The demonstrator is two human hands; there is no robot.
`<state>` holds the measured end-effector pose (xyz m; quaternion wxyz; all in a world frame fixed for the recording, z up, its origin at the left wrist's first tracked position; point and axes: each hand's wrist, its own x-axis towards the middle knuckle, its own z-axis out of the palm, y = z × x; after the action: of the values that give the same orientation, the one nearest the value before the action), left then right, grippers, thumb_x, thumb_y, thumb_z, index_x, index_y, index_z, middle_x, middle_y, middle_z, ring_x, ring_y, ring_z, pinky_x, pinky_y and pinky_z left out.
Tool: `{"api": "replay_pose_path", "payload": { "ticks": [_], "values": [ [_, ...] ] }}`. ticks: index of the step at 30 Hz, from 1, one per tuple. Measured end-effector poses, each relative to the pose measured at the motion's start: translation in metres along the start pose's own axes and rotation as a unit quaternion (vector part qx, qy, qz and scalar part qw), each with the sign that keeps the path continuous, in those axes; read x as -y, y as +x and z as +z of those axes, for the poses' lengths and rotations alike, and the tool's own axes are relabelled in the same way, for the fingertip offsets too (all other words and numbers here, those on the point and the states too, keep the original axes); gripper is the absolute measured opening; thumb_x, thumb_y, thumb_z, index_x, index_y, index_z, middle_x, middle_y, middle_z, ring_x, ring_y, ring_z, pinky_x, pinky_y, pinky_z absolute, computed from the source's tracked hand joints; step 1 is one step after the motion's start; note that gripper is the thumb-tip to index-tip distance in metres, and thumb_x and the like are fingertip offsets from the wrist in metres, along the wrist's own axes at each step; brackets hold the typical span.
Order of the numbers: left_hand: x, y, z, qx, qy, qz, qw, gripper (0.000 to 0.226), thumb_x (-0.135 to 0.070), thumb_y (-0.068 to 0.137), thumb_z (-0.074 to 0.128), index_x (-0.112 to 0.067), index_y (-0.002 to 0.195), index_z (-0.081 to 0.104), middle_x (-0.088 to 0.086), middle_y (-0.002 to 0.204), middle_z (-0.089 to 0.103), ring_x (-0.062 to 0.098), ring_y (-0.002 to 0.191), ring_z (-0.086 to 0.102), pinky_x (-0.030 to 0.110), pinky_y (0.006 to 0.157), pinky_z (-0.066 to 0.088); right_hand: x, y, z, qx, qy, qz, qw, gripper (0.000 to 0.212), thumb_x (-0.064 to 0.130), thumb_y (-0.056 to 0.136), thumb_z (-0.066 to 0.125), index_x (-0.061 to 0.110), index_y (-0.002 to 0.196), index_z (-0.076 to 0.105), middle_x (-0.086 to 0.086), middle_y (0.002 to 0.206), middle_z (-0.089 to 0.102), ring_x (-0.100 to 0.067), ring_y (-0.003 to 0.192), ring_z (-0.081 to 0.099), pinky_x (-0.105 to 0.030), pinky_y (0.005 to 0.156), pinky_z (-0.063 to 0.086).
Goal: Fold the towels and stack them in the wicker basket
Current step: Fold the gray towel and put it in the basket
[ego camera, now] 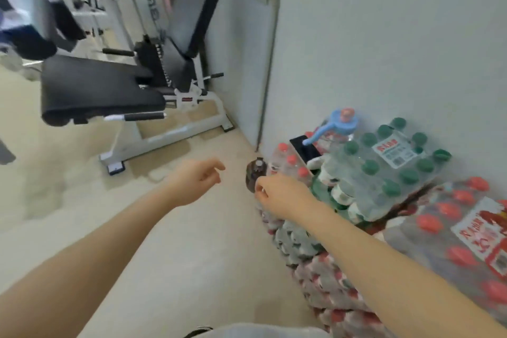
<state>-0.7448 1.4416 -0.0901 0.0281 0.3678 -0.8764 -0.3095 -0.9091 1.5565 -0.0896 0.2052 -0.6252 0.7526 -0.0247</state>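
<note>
The right hand [277, 196] was loosely curled at a small dark bottle [256, 175] on the floor; whether it pinched the bottle could not be told. The left hand [196, 180] hung beside it, fingers relaxed, holding nothing. Shrink-wrapped bottle packs [384, 173] stood by the wall, a weight bench [104, 90] further off. No towels or wicker basket showed, so folding seemed not yet begun; the next move likely called for finding the towels.
</note>
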Motion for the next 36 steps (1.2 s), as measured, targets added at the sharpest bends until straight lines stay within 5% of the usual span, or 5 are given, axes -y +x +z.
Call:
{"api": "replay_pose_path", "payload": {
  "ticks": [15,26,30,33,36],
  "values": [
    [0.302,-0.177,-0.159,-0.209,-0.110,-0.299,0.925,0.025,-0.015,0.091,0.043,-0.018,0.111,0.058,-0.004,0.095,0.066,0.018,0.093,0.061,0.030,0.077,0.046,0.357,0.206,0.049,0.078,-0.003,-0.249,0.965,0.025,0.026,0.093,0.040,0.018,0.105,0.062,0.000,0.104,0.063,-0.022,0.093,0.058,-0.036,0.079,0.051],
    [0.499,-0.152,-0.309,-0.243,-0.105,-0.329,0.907,0.027,-0.019,0.092,0.043,-0.020,0.115,0.057,-0.004,0.100,0.065,0.020,0.091,0.061,0.033,0.081,0.049,0.536,0.406,0.044,0.106,-0.044,-0.284,0.952,0.020,0.018,0.092,0.039,0.020,0.078,0.054,0.003,0.084,0.056,-0.020,0.081,0.050,-0.027,0.057,0.035],
    [0.568,-0.149,-0.370,-0.253,-0.089,-0.337,0.902,0.028,-0.020,0.092,0.042,-0.023,0.116,0.056,-0.003,0.104,0.065,0.022,0.093,0.061,0.033,0.078,0.050,0.616,0.477,0.042,0.127,-0.064,-0.303,0.942,0.025,0.021,0.094,0.040,0.011,0.101,0.062,-0.006,0.105,0.064,-0.025,0.097,0.057,-0.032,0.075,0.043],
    [0.629,-0.150,-0.397,-0.270,-0.107,-0.345,0.893,0.026,-0.020,0.091,0.043,-0.023,0.112,0.059,0.001,0.104,0.066,0.026,0.094,0.060,0.040,0.082,0.051,0.667,0.521,0.061,0.154,-0.062,-0.287,0.944,0.026,0.019,0.093,0.040,0.006,0.100,0.062,-0.009,0.106,0.064,-0.027,0.099,0.057,-0.030,0.076,0.041],
    [0.698,-0.146,-0.416,-0.260,-0.119,-0.357,0.889,0.029,-0.019,0.092,0.043,-0.021,0.118,0.056,0.002,0.114,0.062,0.024,0.092,0.056,0.030,0.077,0.045,0.715,0.567,0.085,0.169,-0.047,-0.265,0.948,0.025,0.018,0.093,0.042,0.005,0.104,0.061,-0.009,0.111,0.063,-0.024,0.098,0.054,-0.027,0.076,0.038]
  ]
}}
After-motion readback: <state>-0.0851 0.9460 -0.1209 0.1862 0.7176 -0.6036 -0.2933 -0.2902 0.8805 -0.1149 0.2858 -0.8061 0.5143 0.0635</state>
